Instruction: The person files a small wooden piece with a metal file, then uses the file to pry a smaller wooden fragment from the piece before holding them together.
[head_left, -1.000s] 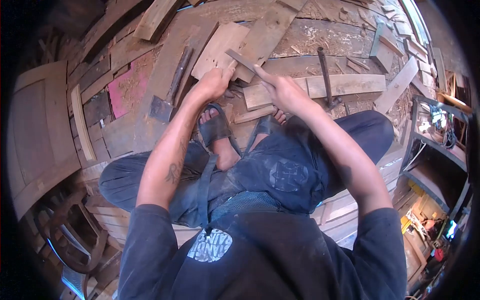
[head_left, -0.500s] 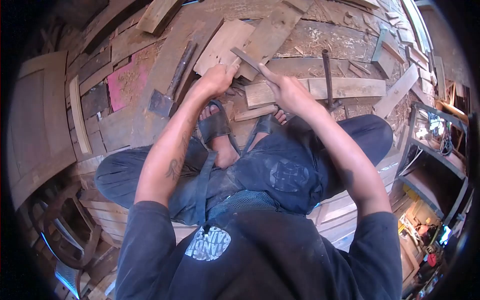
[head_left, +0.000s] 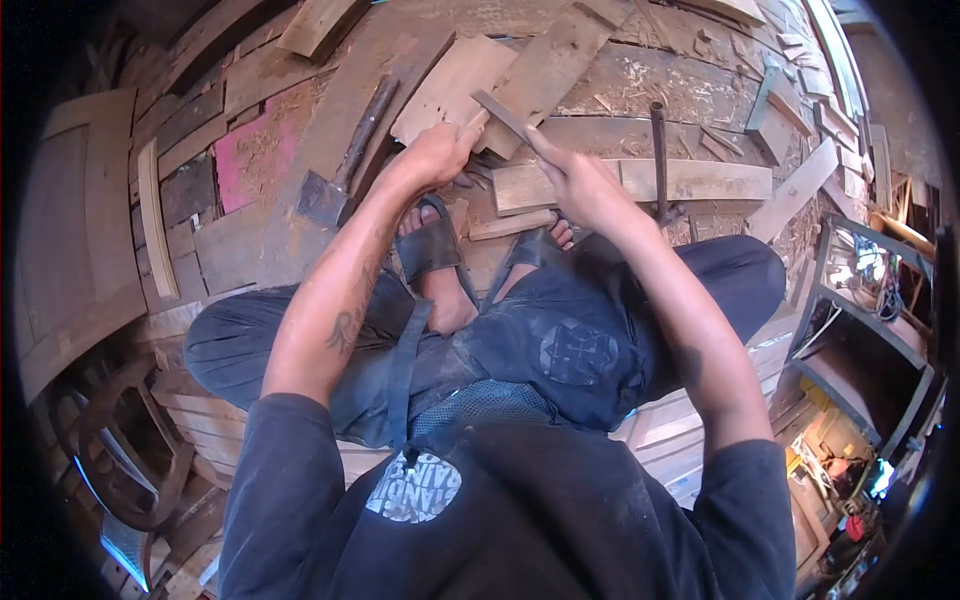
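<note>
My right hand (head_left: 578, 180) is closed round a flat grey metal file (head_left: 503, 114), which slants up and to the left from the fingers. Just left of it, my left hand (head_left: 440, 152) is closed, with what looks like a small pale piece of wood (head_left: 479, 122) at its fingertips, close beside the file. The fingers hide most of that piece. Beneath and beyond both hands lie a light wooden board (head_left: 455, 85) and a greyer plank (head_left: 550, 72). A short wood offcut (head_left: 512, 226) rests between my sandalled feet.
A hammer (head_left: 330, 198) lies left of my left hand. Right of my right hand are a wooden block (head_left: 690, 180) and a second tool with an upright dark handle (head_left: 658, 150). Offcuts and shavings litter the plank floor. A metal-framed shelf (head_left: 865, 340) stands at the right.
Both hands stay close together, the file and left fingertips shifted slightly right in view. The grip of each hand looks the same. The surroundings have shifted only a little with the camera.
</note>
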